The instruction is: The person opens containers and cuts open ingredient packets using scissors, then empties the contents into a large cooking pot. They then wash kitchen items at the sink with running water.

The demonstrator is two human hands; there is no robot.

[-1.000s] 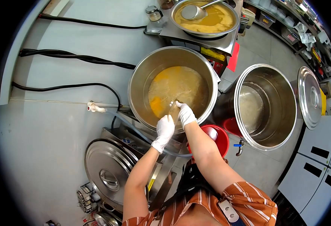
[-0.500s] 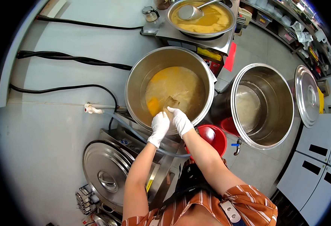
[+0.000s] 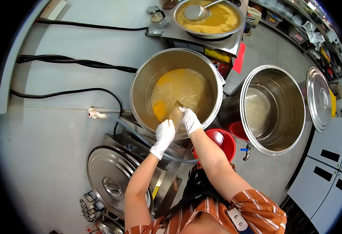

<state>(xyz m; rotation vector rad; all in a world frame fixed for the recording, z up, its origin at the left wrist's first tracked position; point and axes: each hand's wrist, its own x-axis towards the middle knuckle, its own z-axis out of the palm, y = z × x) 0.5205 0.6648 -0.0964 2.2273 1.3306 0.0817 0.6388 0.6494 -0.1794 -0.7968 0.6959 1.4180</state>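
Observation:
A large steel pot (image 3: 140, 82) stands in front of me, with cloudy yellowish liquid (image 3: 186, 84) and a brighter orange patch in it. Over its near rim, my two white-gloved hands hold a see-through, brownish plastic bag (image 3: 175, 115). My left hand (image 3: 164, 135) is closed at the bag's left side. On the other side, my right hand (image 3: 191, 119) pinches the bag near its upper, pointed end. Whether anything is left inside the bag I cannot make out.
At the back, a wide pan (image 3: 175, 17) of yellow liquid holds a ladle (image 3: 197, 12). To the right stand a second tall pot (image 3: 293, 117) with a tap, and a red bucket (image 3: 227, 142). Steel lids (image 3: 104, 175) lean at lower left; a hose (image 3: 140, 136) runs past the pot.
My hands have moved slightly apart, the right one up and to the right. More of the bag now shows between them, stretched upright.

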